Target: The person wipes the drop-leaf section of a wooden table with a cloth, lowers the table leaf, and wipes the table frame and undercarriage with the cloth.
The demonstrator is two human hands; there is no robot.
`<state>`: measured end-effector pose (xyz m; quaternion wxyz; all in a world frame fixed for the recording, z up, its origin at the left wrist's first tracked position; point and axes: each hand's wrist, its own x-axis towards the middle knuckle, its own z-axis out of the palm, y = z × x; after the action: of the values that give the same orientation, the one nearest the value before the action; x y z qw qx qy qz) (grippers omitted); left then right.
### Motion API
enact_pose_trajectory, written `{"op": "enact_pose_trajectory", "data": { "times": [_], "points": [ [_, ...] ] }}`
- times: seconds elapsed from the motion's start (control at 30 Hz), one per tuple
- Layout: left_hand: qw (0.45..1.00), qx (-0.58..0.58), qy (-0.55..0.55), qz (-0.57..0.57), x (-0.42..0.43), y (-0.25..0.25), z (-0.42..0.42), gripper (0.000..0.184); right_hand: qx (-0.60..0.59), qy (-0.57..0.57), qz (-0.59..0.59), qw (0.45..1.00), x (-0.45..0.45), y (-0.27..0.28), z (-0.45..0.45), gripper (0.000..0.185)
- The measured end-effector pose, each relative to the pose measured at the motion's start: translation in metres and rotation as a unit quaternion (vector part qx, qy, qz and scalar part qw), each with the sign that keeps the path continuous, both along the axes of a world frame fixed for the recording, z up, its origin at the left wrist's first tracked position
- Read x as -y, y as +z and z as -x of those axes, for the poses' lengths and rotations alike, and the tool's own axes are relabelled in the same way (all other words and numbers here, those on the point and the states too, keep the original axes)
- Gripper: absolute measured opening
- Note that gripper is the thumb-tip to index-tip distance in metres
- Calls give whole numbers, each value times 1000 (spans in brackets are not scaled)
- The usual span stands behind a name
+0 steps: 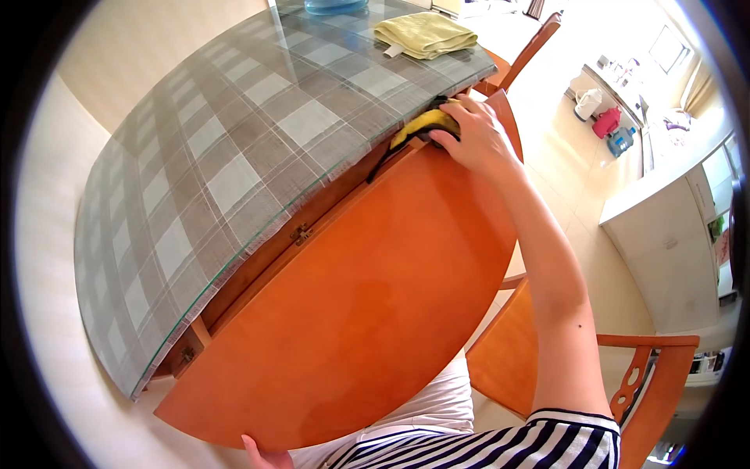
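A semicircular orange-brown wooden table leaf [344,289] hangs tilted down along the straight edge of the table. My right hand [480,137] presses a yellow cloth with black edging [428,125] into the gap at the leaf's far end, its fingers closed over it. At the bottom, my left hand [267,455] grips the leaf's curved edge; the thumb shows on the rim and the other fingers are hidden. A metal hinge [301,234] sits in the gap between leaf and table.
A grey checked tablecloth under glass [234,180] covers the fixed tabletop. On it lie a folded yellow towel [426,34] and a blue container's base [336,6]. A wooden chair [504,352] stands at my right, another chair [531,51] beyond the far end.
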<state>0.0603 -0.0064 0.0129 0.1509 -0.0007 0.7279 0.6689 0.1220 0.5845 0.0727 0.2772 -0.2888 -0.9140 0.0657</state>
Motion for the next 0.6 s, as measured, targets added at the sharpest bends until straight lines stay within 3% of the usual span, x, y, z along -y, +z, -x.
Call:
{"op": "enact_pose_trajectory", "data": {
  "times": [0.03,0.07,0.17,0.2,0.23,0.27,0.33,0.37,0.4,0.43,0.47,0.53,0.6],
  "points": [
    [947,-223,-168,159,12,-9,0,52,63,-84,-24,994,9,5,-1,43],
    [949,-219,-163,156,22,-16,-1,52,125,-168,-49,977,14,10,0,42],
    [930,-220,-204,213,34,-19,-5,55,150,-109,-7,983,-7,1,17,37],
    [997,24,-51,50,27,-9,-5,55,136,-76,-7,988,-18,-9,22,36],
    [951,264,108,-121,22,-5,-4,55,103,-45,27,993,-28,-18,26,34],
    [951,263,107,-125,28,-13,-5,55,102,-46,22,994,-26,-12,25,34],
    [994,35,-87,61,47,-36,-12,51,112,-48,-62,991,-13,-3,18,34],
    [994,35,-86,57,37,-28,-7,51,86,-107,-161,977,-7,-10,14,35],
    [978,189,66,-58,18,-14,-1,49,87,-105,-166,977,-4,-2,16,35],
    [903,333,215,-167,8,-6,0,48,141,-121,-58,981,1,11,19,35],
    [902,336,216,-166,22,-17,-2,48,193,-138,55,970,7,15,20,35],
    [953,237,45,-181,59,-51,-5,45,200,-145,21,969,-3,7,33,33],
    [974,176,6,-144,59,-55,-8,44,242,-99,56,964,-12,-6,48,30]
  ]
}}
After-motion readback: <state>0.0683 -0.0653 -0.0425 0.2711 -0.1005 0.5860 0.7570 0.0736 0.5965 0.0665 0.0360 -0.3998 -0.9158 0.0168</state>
